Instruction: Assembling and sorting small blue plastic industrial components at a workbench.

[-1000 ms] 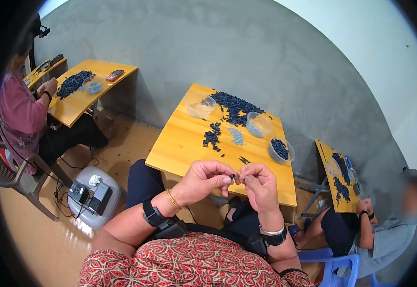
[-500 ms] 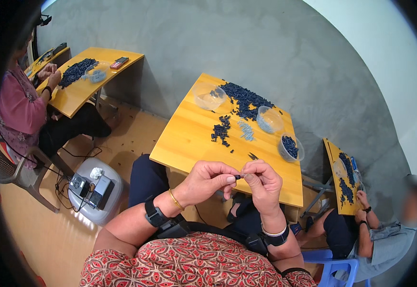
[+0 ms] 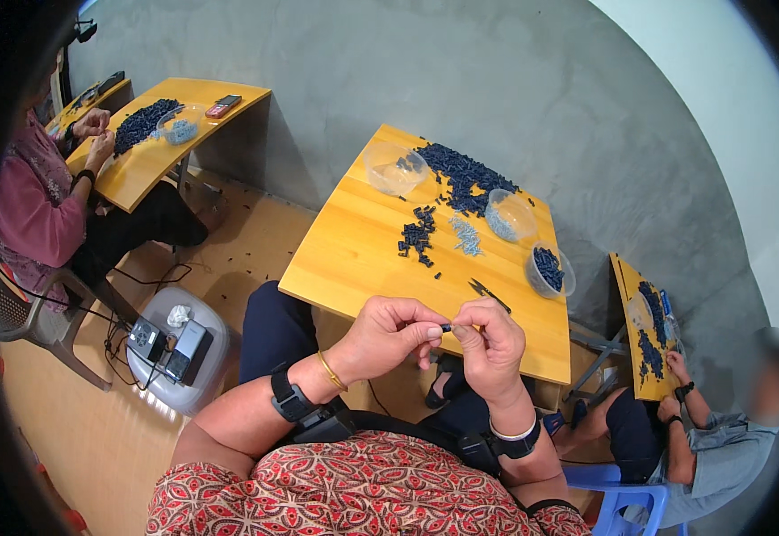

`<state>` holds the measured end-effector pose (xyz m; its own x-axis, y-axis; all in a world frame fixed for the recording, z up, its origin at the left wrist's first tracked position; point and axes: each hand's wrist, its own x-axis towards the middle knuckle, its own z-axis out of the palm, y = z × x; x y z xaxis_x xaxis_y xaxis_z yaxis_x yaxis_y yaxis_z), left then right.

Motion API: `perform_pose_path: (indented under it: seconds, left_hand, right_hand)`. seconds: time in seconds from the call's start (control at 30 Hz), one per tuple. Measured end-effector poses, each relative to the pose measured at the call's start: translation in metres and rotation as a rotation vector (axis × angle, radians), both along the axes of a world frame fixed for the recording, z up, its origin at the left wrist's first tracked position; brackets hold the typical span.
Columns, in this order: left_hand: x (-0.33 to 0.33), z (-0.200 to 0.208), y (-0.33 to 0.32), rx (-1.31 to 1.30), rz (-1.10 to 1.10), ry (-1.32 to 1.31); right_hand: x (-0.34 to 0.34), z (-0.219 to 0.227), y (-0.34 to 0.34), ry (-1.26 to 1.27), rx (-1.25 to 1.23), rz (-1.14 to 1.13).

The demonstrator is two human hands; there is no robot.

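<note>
My left hand (image 3: 389,338) pinches a small dark-blue cylindrical piece (image 3: 447,328) between thumb and index finger, just off the table's near edge. At the other end of that piece, the thumb and index finger of my right hand (image 3: 494,347) are pressed together. What lies between the right fingertips is too small to make out. Beyond my hands, small snips with dark blades (image 3: 491,295) lie on the table. A loose cluster of dark-blue pieces (image 3: 417,234) and a little heap of light-blue bits (image 3: 466,236) are farther back.
The yellow wooden table (image 3: 336,259) bears a large dark-blue pile (image 3: 461,174), a clear bowl (image 3: 396,171), a bowl with light-blue bits (image 3: 509,216) and a bowl of dark pieces (image 3: 548,271). People work at tables left and right. A grey stool (image 3: 215,357) holding devices stands left.
My view has shifted slightly, so the table sits a little differently and the snips show more fully. Both hands keep nearly the same pinch, with the dark-blue piece still between them.
</note>
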<state>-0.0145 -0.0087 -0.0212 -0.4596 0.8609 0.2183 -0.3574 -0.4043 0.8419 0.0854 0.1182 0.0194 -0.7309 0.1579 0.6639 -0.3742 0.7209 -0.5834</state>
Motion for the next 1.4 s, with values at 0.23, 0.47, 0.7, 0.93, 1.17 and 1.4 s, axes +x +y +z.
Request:
perform_pose_path:
  seconds: [0.23, 0.47, 0.7, 0.93, 1.17, 1.4]
  left_hand:
    - [-0.002, -0.002, 0.003, 0.0, 0.032, 0.05]
    - [-0.005, -0.002, 0.004, -0.012, -0.003, 0.045]
    - [-0.007, 0.004, 0.003, -0.006, 0.009, 0.073]
    - [-0.012, -0.006, 0.006, -0.048, -0.023, -0.055]
    - [-0.01, -0.004, 0.006, -0.078, -0.044, -0.149]
    - [-0.01, -0.017, 0.012, -0.049, -0.007, -0.145]
  right_hand:
    - [-0.002, 0.0, -0.002, 0.009, 0.058, -0.037]
    - [-0.003, -0.007, -0.002, 0.021, -0.063, -0.035]
    - [-0.005, -0.012, -0.003, 0.091, -0.087, -0.019]
    - [0.001, -0.012, 0.008, 0.0, -0.109, 0.009]
    - [0.001, -0.017, 0.006, -0.006, -0.014, -0.006]
    - [-0.002, -0.019, 0.007, 0.049, 0.221, -0.036]
